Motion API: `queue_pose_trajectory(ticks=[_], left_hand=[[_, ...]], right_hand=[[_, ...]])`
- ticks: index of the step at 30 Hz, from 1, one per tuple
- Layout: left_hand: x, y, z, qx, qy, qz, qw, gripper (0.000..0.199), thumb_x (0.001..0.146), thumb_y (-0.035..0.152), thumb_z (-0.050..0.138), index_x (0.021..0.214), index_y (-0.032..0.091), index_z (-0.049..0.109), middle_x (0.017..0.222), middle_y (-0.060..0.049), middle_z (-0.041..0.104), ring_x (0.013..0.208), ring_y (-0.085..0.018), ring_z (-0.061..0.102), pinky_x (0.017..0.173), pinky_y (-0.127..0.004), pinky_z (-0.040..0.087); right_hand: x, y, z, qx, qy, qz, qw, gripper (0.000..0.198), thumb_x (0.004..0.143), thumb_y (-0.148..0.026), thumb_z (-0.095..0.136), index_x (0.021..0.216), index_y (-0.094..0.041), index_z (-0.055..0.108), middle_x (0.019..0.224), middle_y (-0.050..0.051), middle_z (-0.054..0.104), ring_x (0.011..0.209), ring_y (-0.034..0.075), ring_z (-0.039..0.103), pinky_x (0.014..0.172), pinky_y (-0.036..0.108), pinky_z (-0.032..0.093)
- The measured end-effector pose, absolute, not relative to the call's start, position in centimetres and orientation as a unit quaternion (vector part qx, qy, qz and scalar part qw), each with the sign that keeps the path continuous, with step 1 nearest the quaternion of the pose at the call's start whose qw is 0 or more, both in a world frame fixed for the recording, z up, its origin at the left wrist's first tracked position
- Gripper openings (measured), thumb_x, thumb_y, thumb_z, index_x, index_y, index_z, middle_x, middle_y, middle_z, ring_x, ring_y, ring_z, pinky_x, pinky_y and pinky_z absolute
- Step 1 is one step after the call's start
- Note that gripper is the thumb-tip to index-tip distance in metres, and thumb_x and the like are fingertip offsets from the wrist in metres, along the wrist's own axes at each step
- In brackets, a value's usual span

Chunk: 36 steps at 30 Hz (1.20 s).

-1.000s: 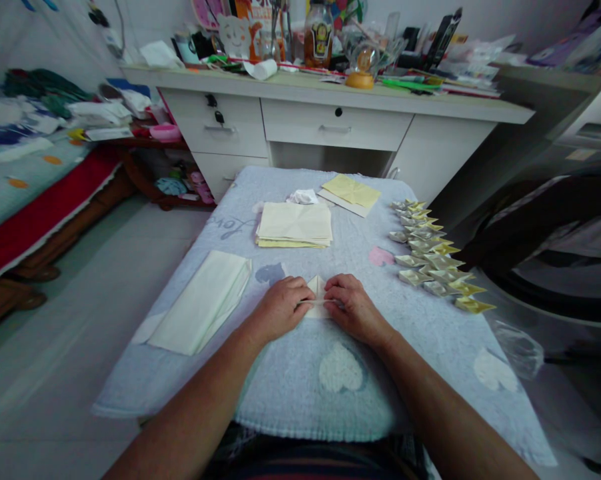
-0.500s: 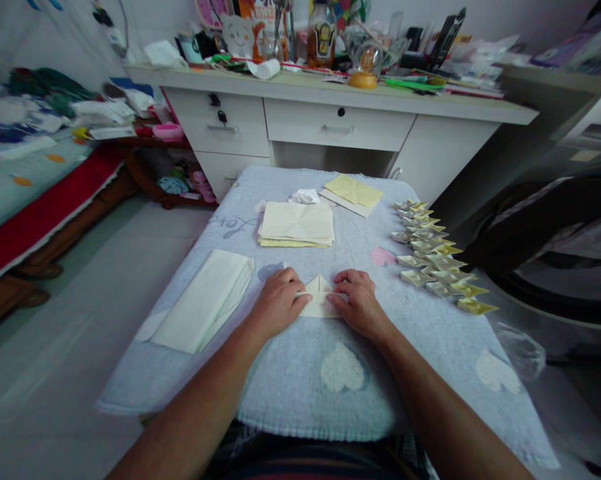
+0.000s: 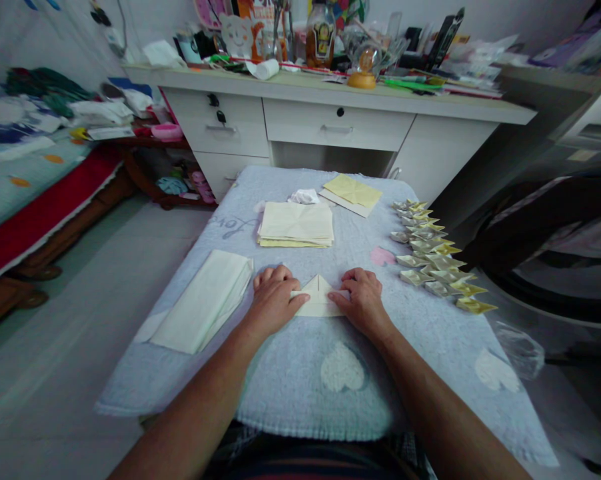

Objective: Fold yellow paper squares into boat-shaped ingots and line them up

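A cream sheet of folding paper [image 3: 319, 300] lies in front of me on the cloth, with a pointed top and a band folded across its lower part. My left hand [image 3: 276, 297] grips its left end, thumb on the band and fingers curled behind. At the right end, my right hand [image 3: 363, 299] holds it in the same way, thumb pressing inward. Both ends of the paper are partly hidden by the hands. Beyond them sits a stack of cream paper [image 3: 296, 223], and left of my left hand lies a folded white-green sheet bundle [image 3: 203, 300].
Several folded paper boats [image 3: 433, 257] stand in rows on the right side of the blue cloth [image 3: 290, 380]. Yellow and white sheets [image 3: 353, 192] and a crumpled tissue [image 3: 304, 196] are at the back. A cluttered white desk [image 3: 220, 130] stands behind, a washing machine [image 3: 545, 247] at right.
Both hands have slid outward along the paper, the left one further left and the right one slightly right. More of the band and the pointed top now shows between the thumbs.
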State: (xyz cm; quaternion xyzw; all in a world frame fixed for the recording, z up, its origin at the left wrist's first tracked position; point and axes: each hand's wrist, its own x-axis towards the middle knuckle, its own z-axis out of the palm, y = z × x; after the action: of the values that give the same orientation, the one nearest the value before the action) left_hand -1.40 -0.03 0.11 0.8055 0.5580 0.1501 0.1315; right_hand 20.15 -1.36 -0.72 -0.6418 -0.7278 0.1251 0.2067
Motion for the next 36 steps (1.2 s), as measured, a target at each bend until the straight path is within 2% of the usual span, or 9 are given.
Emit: queue_pose_trajectory(ticks=[4, 10, 13, 18, 21, 25, 27, 29, 36], left_hand=[[-1.6, 0.0, 0.1, 0.800, 0.566, 0.142, 0.139, 0.019, 0.081, 0.042, 0.063, 0.080, 0.023, 0.066, 0.101, -0.004, 0.059, 0.098, -0.025, 0.046, 0.085, -0.041, 0.030], [-1.9, 0.0, 0.6, 0.791, 0.576, 0.134, 0.159, 0.011, 0.080, 0.035, 0.063, 0.084, 0.024, 0.063, 0.103, -0.002, 0.058, 0.100, -0.024, 0.046, 0.086, -0.040, 0.029], [-2.0, 0.0, 1.0, 0.779, 0.585, 0.132, 0.183, 0.013, 0.079, 0.027, 0.063, 0.091, 0.026, 0.062, 0.104, -0.002, 0.058, 0.101, -0.024, 0.047, 0.088, -0.040, 0.030], [-2.1, 0.1, 1.2, 0.782, 0.572, 0.129, 0.211, 0.016, 0.079, 0.018, 0.057, 0.087, 0.028, 0.066, 0.106, -0.001, 0.056, 0.104, -0.024, 0.045, 0.091, -0.041, 0.029], [-1.9, -0.1, 1.1, 0.790, 0.561, 0.132, 0.210, 0.024, 0.078, 0.013, 0.052, 0.084, 0.029, 0.068, 0.107, 0.000, 0.056, 0.105, -0.024, 0.043, 0.091, -0.042, 0.029], [-1.5, -0.3, 0.8, 0.794, 0.559, 0.149, 0.189, 0.015, 0.077, 0.019, 0.056, 0.081, 0.028, 0.067, 0.105, -0.001, 0.055, 0.102, -0.025, 0.043, 0.089, -0.043, 0.029], [-1.3, -0.4, 0.7, 0.795, 0.558, 0.159, 0.175, 0.005, 0.079, 0.028, 0.060, 0.079, 0.026, 0.065, 0.103, -0.002, 0.055, 0.100, -0.025, 0.043, 0.089, -0.044, 0.029], [-1.2, -0.5, 0.6, 0.796, 0.559, 0.163, 0.166, 0.012, 0.080, 0.035, 0.062, 0.077, 0.024, 0.064, 0.102, -0.002, 0.054, 0.100, -0.025, 0.043, 0.090, -0.044, 0.029], [-1.4, -0.2, 0.4, 0.791, 0.564, 0.155, 0.180, 0.011, 0.077, 0.035, 0.067, 0.077, 0.025, 0.064, 0.104, -0.002, 0.054, 0.101, -0.024, 0.044, 0.090, -0.042, 0.029]], right_hand=[[20.2, -1.3, -0.6, -0.647, -0.725, 0.122, 0.200, 0.018, 0.079, -0.038, 0.070, 0.077, -0.020, 0.066, 0.101, 0.006, 0.060, 0.099, 0.026, 0.047, 0.083, 0.040, 0.034], [20.1, -1.6, -0.3, -0.640, -0.733, 0.090, 0.213, 0.019, 0.079, -0.028, 0.069, 0.094, -0.021, 0.061, 0.103, 0.007, 0.057, 0.099, 0.026, 0.045, 0.083, 0.038, 0.031], [19.7, -2.0, 0.0, -0.594, -0.775, 0.091, 0.195, 0.006, 0.085, -0.022, 0.060, 0.090, -0.023, 0.063, 0.098, 0.005, 0.059, 0.095, 0.024, 0.045, 0.082, 0.037, 0.029], [18.8, -2.3, 0.4, -0.554, -0.810, 0.097, 0.166, 0.016, 0.084, -0.009, 0.050, 0.087, -0.020, 0.061, 0.089, 0.004, 0.060, 0.090, 0.021, 0.045, 0.080, 0.036, 0.029], [18.0, -2.4, 0.8, -0.573, -0.803, 0.081, 0.143, 0.005, 0.085, -0.020, 0.055, 0.086, -0.020, 0.060, 0.091, 0.005, 0.060, 0.090, 0.022, 0.046, 0.079, 0.036, 0.030], [17.1, -2.5, 1.0, -0.598, -0.789, 0.058, 0.124, 0.028, 0.088, -0.047, 0.055, 0.085, -0.020, 0.059, 0.092, 0.008, 0.059, 0.089, 0.025, 0.047, 0.079, 0.039, 0.031], [16.8, -2.5, 1.0, -0.608, -0.783, 0.043, 0.120, 0.032, 0.089, -0.051, 0.052, 0.085, -0.020, 0.059, 0.092, 0.009, 0.059, 0.089, 0.026, 0.047, 0.079, 0.040, 0.032], [16.6, -2.5, 0.8, -0.616, -0.779, 0.031, 0.118, 0.034, 0.089, -0.053, 0.051, 0.085, -0.020, 0.059, 0.093, 0.010, 0.058, 0.090, 0.026, 0.047, 0.079, 0.040, 0.033], [17.1, -2.5, 0.6, -0.647, -0.751, 0.049, 0.120, 0.038, 0.081, -0.056, 0.060, 0.096, -0.021, 0.057, 0.102, 0.011, 0.054, 0.095, 0.029, 0.045, 0.081, 0.041, 0.034]])
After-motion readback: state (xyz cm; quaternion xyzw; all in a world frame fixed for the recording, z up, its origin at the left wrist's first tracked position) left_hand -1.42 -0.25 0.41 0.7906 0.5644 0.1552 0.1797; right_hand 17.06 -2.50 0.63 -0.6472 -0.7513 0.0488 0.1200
